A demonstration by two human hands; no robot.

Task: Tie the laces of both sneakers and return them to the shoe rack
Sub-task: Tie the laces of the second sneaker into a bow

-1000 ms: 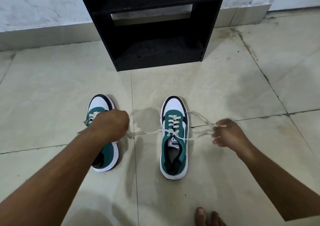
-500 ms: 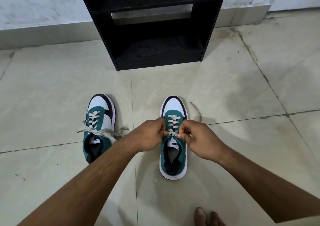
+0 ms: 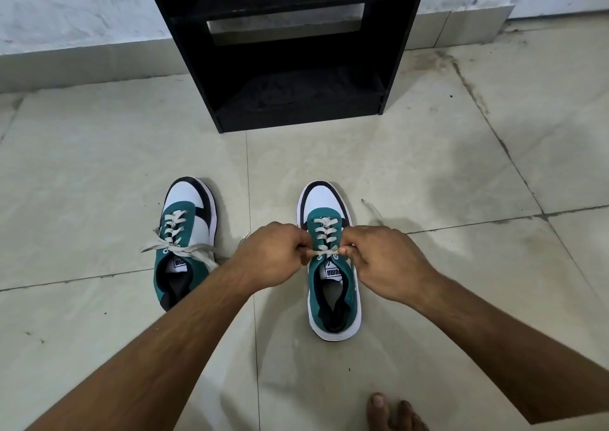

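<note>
From the head view, two teal, white and black lace-up sneakers stand on the pale tiled floor (image 3: 99,173) before one black open shoe rack (image 3: 290,51). The left hand (image 3: 275,254) and right hand (image 3: 385,259) each pinch an end of the cream flat lace (image 3: 324,252) across the right sneaker (image 3: 333,285). The left sneaker (image 3: 186,232) seems already knotted. If one pinch slackens, I reckon the crossing loosens; a trailing end beyond the right hand could snag.
</note>
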